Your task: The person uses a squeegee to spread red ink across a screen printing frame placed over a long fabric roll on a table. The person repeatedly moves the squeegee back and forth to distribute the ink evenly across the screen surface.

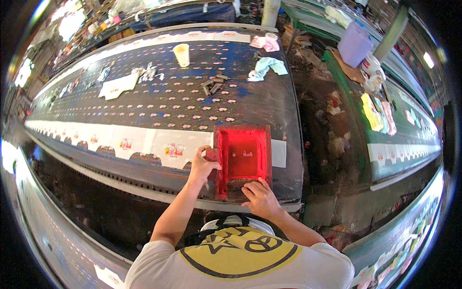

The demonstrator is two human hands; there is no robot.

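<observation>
A screen printing frame (268, 144) with red ink inside lies near the right end of the long dark table. My left hand (203, 166) is closed on its left side, at a reddish block with the thumb toward the inner edge. At the frame's near end, my right hand (262, 196) has its fingers curled over a dark squeegee (236, 185). White fabric pieces (180, 144) with a small coloured print lie in a row to the left. Another white piece (279, 153) shows beyond the frame's right side.
A yellowish cup (182, 55), several dark short rolls (215, 85) and crumpled cloths (268, 67) sit farther back on the table. Across the aisle at right, a green table (385, 171) holds a purple jug (355, 44) and coloured cloths (373, 113).
</observation>
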